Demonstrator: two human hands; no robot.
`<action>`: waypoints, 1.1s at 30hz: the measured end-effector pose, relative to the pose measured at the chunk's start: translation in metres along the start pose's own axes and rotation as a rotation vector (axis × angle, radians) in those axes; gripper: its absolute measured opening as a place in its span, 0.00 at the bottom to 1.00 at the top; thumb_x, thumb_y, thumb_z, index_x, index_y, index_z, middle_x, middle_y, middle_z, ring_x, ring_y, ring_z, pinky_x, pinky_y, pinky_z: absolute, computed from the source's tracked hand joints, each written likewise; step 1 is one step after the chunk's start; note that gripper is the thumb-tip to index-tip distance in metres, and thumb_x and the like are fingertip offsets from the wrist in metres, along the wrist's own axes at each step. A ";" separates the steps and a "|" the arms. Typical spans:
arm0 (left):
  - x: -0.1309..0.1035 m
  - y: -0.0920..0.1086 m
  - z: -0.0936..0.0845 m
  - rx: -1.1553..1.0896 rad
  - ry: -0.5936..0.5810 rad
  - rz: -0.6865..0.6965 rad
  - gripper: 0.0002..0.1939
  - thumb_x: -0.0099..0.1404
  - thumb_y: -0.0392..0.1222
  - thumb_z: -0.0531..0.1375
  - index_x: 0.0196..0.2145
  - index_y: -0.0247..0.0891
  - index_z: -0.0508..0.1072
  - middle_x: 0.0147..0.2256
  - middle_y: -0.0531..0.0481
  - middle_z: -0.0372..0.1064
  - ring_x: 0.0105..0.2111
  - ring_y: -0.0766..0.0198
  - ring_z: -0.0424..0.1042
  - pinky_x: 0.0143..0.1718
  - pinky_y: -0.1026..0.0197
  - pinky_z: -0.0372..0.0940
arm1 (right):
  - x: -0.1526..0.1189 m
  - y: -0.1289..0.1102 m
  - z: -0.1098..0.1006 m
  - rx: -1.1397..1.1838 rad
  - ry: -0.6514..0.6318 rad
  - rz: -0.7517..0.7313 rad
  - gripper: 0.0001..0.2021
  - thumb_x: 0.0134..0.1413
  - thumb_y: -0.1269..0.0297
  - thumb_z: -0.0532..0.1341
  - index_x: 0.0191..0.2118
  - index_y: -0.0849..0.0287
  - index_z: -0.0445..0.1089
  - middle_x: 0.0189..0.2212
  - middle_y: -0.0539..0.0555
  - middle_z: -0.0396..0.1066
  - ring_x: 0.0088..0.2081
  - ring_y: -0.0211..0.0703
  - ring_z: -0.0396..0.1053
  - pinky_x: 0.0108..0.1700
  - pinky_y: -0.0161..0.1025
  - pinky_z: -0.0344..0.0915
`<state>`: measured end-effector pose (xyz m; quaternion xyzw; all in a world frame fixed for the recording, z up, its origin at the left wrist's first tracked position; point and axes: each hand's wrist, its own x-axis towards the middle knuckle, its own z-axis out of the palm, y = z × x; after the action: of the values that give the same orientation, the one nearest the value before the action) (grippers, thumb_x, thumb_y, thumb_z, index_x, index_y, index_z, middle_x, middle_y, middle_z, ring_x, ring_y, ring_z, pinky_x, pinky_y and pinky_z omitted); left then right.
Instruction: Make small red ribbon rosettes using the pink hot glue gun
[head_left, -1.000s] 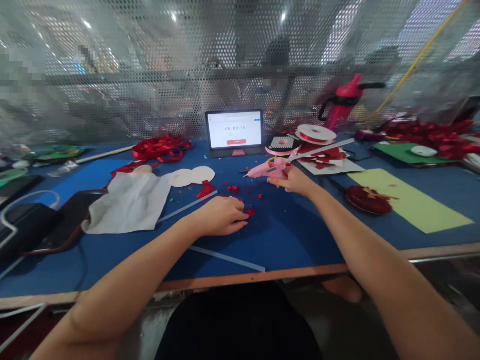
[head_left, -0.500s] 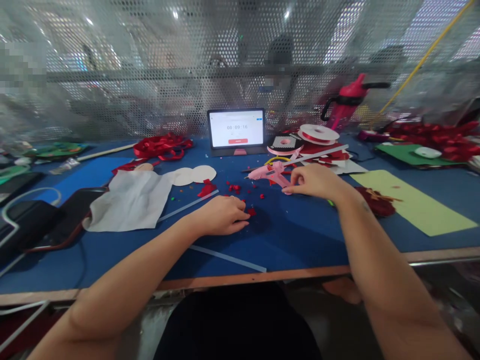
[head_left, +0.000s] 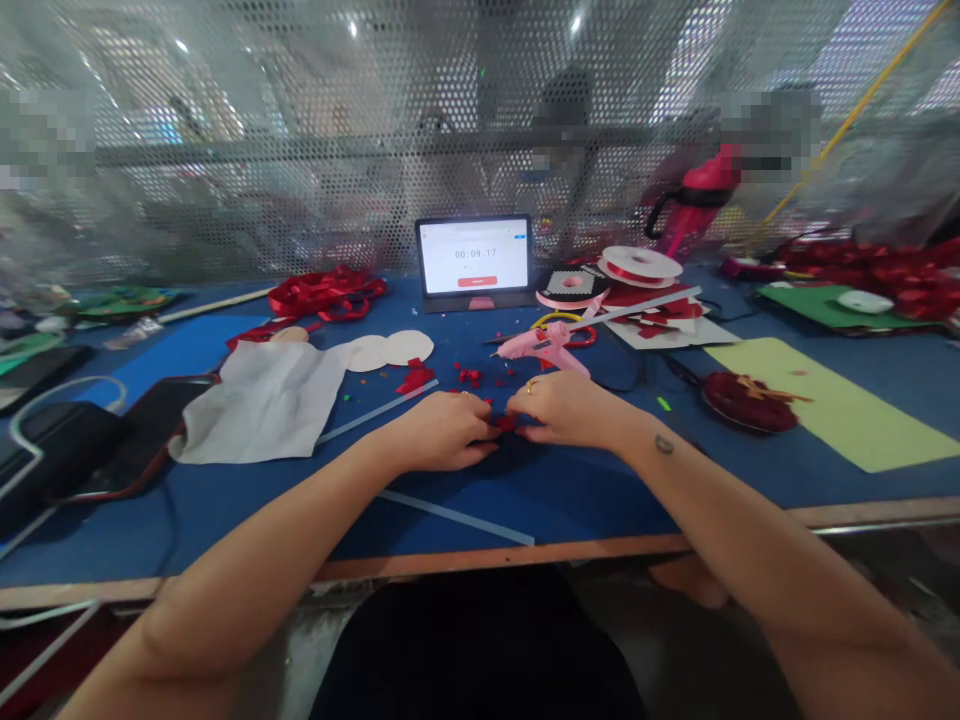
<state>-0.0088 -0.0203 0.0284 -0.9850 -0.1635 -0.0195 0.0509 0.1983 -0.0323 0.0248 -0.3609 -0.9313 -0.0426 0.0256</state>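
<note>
A small red ribbon piece (head_left: 507,424) lies between my hands over the blue table top. My left hand (head_left: 447,432) pinches its left side, with thumb and fingers brought together. From the right, my right hand (head_left: 568,408) has its fingertips closed at the other side of the same piece. Just beyond that hand rests a pink glue gun (head_left: 541,345), a long clear glue stick (head_left: 637,305) sticking out of its back. Small red bits (head_left: 470,376) and a folded red scrap (head_left: 415,376) are scattered ahead of my left hand.
Loose glue sticks (head_left: 457,516) lie near the front edge. Grey cloth (head_left: 259,405) and white felt circles (head_left: 409,348) are left; ribbon spools (head_left: 641,266), scissors (head_left: 581,337) and yellow paper (head_left: 817,400) are right. A tablet (head_left: 474,255) stands behind, before a perforated metal screen.
My right hand has let go of the glue gun's handle and moved left and nearer to the red ribbon piece. My left hand has stayed in place.
</note>
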 end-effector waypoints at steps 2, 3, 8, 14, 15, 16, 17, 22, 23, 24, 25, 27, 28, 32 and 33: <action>0.000 0.000 0.000 0.003 0.000 0.000 0.12 0.63 0.42 0.54 0.39 0.37 0.75 0.32 0.46 0.70 0.33 0.62 0.69 0.31 0.64 0.62 | 0.000 -0.001 0.000 -0.031 -0.010 0.004 0.05 0.48 0.68 0.59 0.34 0.60 0.69 0.29 0.54 0.73 0.33 0.41 0.68 0.28 0.34 0.49; 0.000 0.000 0.001 0.002 0.000 0.000 0.12 0.63 0.42 0.54 0.39 0.37 0.75 0.32 0.46 0.70 0.34 0.62 0.69 0.31 0.63 0.62 | 0.000 -0.001 0.000 -0.042 -0.016 0.009 0.06 0.49 0.68 0.59 0.34 0.60 0.69 0.29 0.54 0.73 0.32 0.41 0.68 0.28 0.34 0.49; 0.000 0.000 0.001 -0.016 -0.003 -0.008 0.13 0.63 0.42 0.54 0.40 0.38 0.75 0.32 0.47 0.70 0.35 0.61 0.70 0.32 0.63 0.62 | 0.002 -0.003 0.004 -0.046 -0.031 0.023 0.05 0.50 0.69 0.57 0.33 0.60 0.69 0.28 0.53 0.72 0.30 0.40 0.67 0.27 0.34 0.48; -0.001 -0.005 0.003 -0.111 0.036 -0.086 0.10 0.61 0.40 0.56 0.36 0.40 0.76 0.31 0.50 0.73 0.32 0.64 0.71 0.29 0.66 0.60 | 0.002 -0.001 0.006 0.011 0.022 0.007 0.06 0.50 0.70 0.56 0.32 0.59 0.69 0.27 0.52 0.72 0.28 0.38 0.66 0.27 0.34 0.48; -0.001 -0.006 0.004 -0.139 0.062 -0.118 0.08 0.60 0.39 0.57 0.33 0.39 0.76 0.29 0.51 0.73 0.30 0.66 0.71 0.28 0.67 0.60 | 0.001 0.000 0.004 0.028 0.050 0.002 0.06 0.50 0.70 0.55 0.31 0.59 0.70 0.26 0.52 0.72 0.28 0.37 0.66 0.28 0.34 0.49; 0.000 -0.007 0.004 -0.164 0.098 -0.152 0.06 0.58 0.39 0.58 0.29 0.38 0.76 0.27 0.52 0.72 0.28 0.67 0.70 0.27 0.68 0.59 | 0.000 0.000 0.002 0.038 0.084 -0.005 0.06 0.50 0.70 0.55 0.31 0.59 0.70 0.25 0.52 0.72 0.28 0.37 0.66 0.29 0.34 0.50; 0.000 -0.008 0.005 -0.186 0.148 -0.188 0.06 0.57 0.38 0.59 0.27 0.37 0.75 0.24 0.53 0.71 0.25 0.68 0.70 0.26 0.68 0.58 | -0.001 0.000 0.000 0.040 0.126 -0.012 0.06 0.51 0.70 0.55 0.30 0.59 0.70 0.25 0.52 0.72 0.28 0.37 0.66 0.30 0.34 0.50; -0.001 -0.006 0.008 -0.279 0.477 -0.334 0.07 0.57 0.42 0.59 0.25 0.36 0.70 0.20 0.57 0.68 0.19 0.74 0.64 0.21 0.72 0.56 | -0.008 -0.002 -0.010 -0.062 0.380 -0.046 0.09 0.54 0.69 0.53 0.30 0.60 0.70 0.24 0.52 0.72 0.28 0.38 0.67 0.28 0.35 0.50; -0.002 -0.005 0.008 -0.290 0.520 -0.346 0.08 0.58 0.42 0.59 0.25 0.36 0.70 0.19 0.58 0.68 0.18 0.75 0.64 0.21 0.73 0.56 | -0.009 -0.004 -0.011 -0.087 0.424 -0.061 0.09 0.55 0.69 0.53 0.30 0.60 0.70 0.24 0.51 0.72 0.28 0.37 0.66 0.28 0.35 0.50; -0.002 -0.004 0.008 -0.294 0.551 -0.351 0.08 0.58 0.42 0.59 0.25 0.36 0.69 0.19 0.58 0.67 0.18 0.75 0.64 0.21 0.73 0.56 | -0.010 -0.005 -0.011 -0.110 0.461 -0.078 0.10 0.55 0.69 0.52 0.30 0.60 0.70 0.23 0.51 0.72 0.27 0.37 0.66 0.28 0.35 0.49; -0.002 -0.002 0.007 -0.293 0.574 -0.352 0.08 0.58 0.42 0.59 0.25 0.35 0.69 0.19 0.58 0.67 0.18 0.76 0.64 0.21 0.74 0.57 | -0.010 -0.006 -0.012 -0.132 0.490 -0.093 0.10 0.56 0.68 0.52 0.29 0.60 0.70 0.22 0.50 0.71 0.26 0.36 0.66 0.28 0.35 0.49; -0.002 0.000 0.007 -0.295 0.600 -0.349 0.07 0.58 0.40 0.59 0.25 0.36 0.68 0.19 0.58 0.68 0.18 0.76 0.65 0.22 0.74 0.58 | -0.010 -0.008 -0.012 -0.166 0.522 -0.111 0.10 0.56 0.68 0.52 0.29 0.60 0.70 0.21 0.50 0.70 0.25 0.36 0.65 0.28 0.35 0.49; -0.003 0.000 0.006 -0.301 0.608 -0.346 0.06 0.58 0.39 0.59 0.26 0.36 0.68 0.20 0.58 0.68 0.19 0.76 0.65 0.23 0.74 0.59 | -0.010 -0.008 -0.013 -0.179 0.526 -0.117 0.10 0.56 0.68 0.52 0.28 0.59 0.69 0.20 0.50 0.70 0.25 0.36 0.64 0.28 0.35 0.49; -0.003 0.001 0.007 -0.319 0.649 -0.316 0.03 0.58 0.38 0.59 0.30 0.36 0.69 0.23 0.57 0.72 0.21 0.75 0.69 0.25 0.75 0.61 | -0.010 -0.010 -0.014 -0.199 0.554 -0.149 0.10 0.56 0.70 0.53 0.27 0.60 0.69 0.19 0.50 0.68 0.24 0.35 0.63 0.27 0.35 0.49; -0.003 0.001 0.007 -0.305 0.659 -0.302 0.03 0.59 0.38 0.59 0.30 0.36 0.69 0.23 0.57 0.72 0.21 0.75 0.69 0.25 0.75 0.61 | -0.010 -0.011 -0.014 -0.198 0.562 -0.154 0.10 0.55 0.70 0.53 0.27 0.61 0.69 0.18 0.50 0.68 0.24 0.35 0.63 0.27 0.35 0.49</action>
<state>-0.0111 -0.0219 0.0212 -0.8872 -0.2766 -0.3660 -0.0499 0.1983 -0.0479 0.0375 -0.2640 -0.9036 -0.2333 0.2436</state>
